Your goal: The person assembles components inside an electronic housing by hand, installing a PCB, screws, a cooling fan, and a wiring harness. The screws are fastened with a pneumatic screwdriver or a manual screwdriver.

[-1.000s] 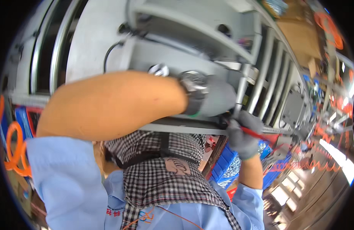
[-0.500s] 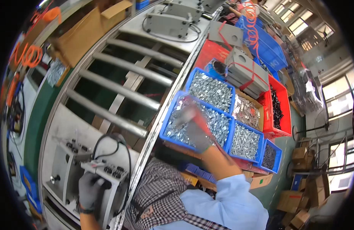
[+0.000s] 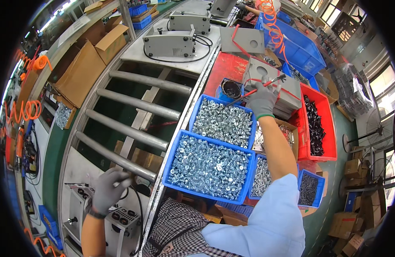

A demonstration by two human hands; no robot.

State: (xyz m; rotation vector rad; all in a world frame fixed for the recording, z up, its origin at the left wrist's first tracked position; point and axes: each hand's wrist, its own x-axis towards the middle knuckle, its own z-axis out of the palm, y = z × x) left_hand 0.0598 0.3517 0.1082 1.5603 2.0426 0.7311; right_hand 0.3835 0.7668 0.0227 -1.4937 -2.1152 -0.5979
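My right hand (image 3: 262,101), in a grey glove, is closed round a slim red tool (image 3: 249,93) with dark ends; its exact kind is unclear. It is over a strapped stack of grey metal panels (image 3: 287,102), beside a small blue tub (image 3: 220,90) smeared with something black. My left hand (image 3: 108,191), also gloved, hovers above a grey metal housing (image 3: 122,217) with black round fittings and a black cable. Its fingers are loosely bent and apart, with nothing visible in them. Two blue bins, one of bright screws (image 3: 208,167) and one of nuts or washers (image 3: 223,124), stand between my hands.
Metal rollers (image 3: 129,132) span the conveyor frame. Finished-looking grey housings (image 3: 169,45) stand at its far end. Rightward are a bin of long screws (image 3: 261,175), a dark-screw bin (image 3: 308,188) and a red crate (image 3: 328,128) of black parts. An orange coiled hose (image 3: 272,25) hangs above.
My right hand has moved away from the near bright-screw bin, up to the grey panels, still with the red tool. My left hand has lifted off the grey housing.
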